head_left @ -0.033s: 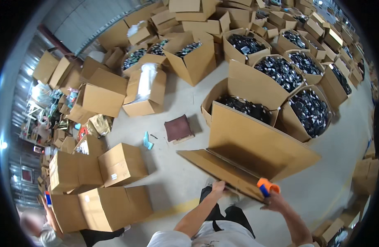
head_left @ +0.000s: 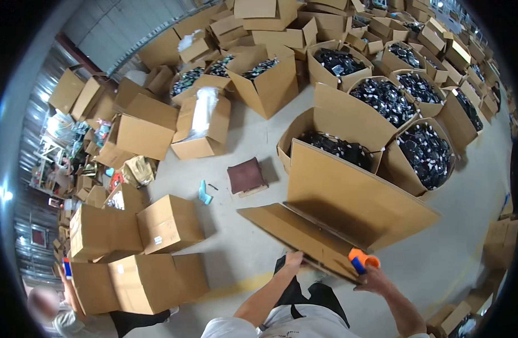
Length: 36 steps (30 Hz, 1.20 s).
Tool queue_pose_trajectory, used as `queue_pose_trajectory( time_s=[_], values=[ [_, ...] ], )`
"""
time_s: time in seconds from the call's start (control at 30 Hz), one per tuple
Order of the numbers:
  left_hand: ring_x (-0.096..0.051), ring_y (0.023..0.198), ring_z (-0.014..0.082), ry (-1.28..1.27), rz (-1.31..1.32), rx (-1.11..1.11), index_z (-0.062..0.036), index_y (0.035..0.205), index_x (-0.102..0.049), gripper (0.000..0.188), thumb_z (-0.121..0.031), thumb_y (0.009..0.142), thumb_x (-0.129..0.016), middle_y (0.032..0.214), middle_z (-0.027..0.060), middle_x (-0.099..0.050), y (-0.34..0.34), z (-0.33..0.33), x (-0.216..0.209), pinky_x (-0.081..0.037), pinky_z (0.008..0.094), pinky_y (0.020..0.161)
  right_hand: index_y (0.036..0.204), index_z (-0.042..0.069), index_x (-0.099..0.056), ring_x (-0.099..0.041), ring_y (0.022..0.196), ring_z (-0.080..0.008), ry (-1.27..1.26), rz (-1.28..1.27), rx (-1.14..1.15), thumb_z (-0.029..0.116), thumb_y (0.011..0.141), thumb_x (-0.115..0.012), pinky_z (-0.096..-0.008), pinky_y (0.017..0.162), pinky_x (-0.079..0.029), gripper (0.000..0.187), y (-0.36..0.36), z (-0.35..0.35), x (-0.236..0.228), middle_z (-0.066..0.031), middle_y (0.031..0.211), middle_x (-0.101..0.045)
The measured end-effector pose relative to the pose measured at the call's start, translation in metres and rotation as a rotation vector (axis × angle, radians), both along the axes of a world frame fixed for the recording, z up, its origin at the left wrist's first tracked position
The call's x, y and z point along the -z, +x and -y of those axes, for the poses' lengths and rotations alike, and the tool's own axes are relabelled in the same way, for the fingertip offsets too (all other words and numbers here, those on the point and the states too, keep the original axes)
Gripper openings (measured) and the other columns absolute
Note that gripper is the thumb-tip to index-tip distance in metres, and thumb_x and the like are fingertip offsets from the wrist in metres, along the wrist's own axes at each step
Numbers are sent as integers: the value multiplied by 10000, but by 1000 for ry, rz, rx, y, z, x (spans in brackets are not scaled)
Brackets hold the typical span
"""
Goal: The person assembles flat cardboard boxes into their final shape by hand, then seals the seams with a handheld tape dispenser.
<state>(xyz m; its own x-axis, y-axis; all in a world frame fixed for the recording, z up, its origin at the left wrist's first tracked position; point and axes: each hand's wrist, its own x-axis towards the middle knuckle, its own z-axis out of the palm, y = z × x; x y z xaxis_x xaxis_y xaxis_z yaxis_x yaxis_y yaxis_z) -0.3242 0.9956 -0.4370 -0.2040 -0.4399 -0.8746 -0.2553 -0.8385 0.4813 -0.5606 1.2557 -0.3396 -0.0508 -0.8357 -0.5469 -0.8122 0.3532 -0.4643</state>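
A long brown cardboard box (head_left: 295, 230), folded flat and tilted, lies across in front of me. My left hand (head_left: 294, 260) is closed on its near edge, with the fingertips partly hidden. In my right hand (head_left: 372, 280) is an orange and blue tape dispenser (head_left: 367, 261), held against the right end of the same cardboard. Just beyond, a broad upright cardboard panel (head_left: 349, 194) leans toward me from an open box filled with black items (head_left: 338, 147).
Open boxes of black goods (head_left: 426, 155) crowd the far right. At left stand brown boxes (head_left: 170, 222), with a co-worker's arm (head_left: 70, 290) beside them. A dark red cushion (head_left: 247, 175) and a light-blue object (head_left: 204, 192) lie on the floor.
The folded cardboard and my left hand have shifted slightly left and toward me. The tape dispenser stays in my right hand.
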Motion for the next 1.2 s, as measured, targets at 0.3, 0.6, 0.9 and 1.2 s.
queue_pose_trajectory(
  time_s=[0.3,0.6,0.9,1.2],
  values=[
    [-653,926,345,-75,13,-270,48,993,-574,173,-73,877,-533,1003,198,-620,120,-80,4,-600,481,743,916,135,-742,-591,932,-344,-243,-17,88,517,739,-717,-471,817,-472,422,32,-47,22,-156,934,-589],
    [-623,837,234,-141,167,-355,20,912,-617,161,-20,758,-640,895,147,-626,171,-89,39,-557,356,694,762,107,-750,-566,978,-310,-300,-374,14,374,714,-740,-473,835,-436,271,-25,-113,81,-124,943,-584],
    [-543,1005,207,-875,40,-96,-5,1445,-251,795,53,697,-513,1164,125,-526,259,50,1,-478,299,829,762,16,-713,-628,879,-342,-159,-433,268,437,753,-752,-420,759,-503,423,99,-16,21,-157,914,-633],
    [-556,1082,191,-674,-243,430,-32,1492,-212,750,49,810,-515,1206,120,-567,356,127,-48,-496,337,882,878,-46,-607,-600,893,-410,-137,-482,815,398,834,-697,-482,771,-473,456,221,19,16,-228,916,-617]
  ],
)
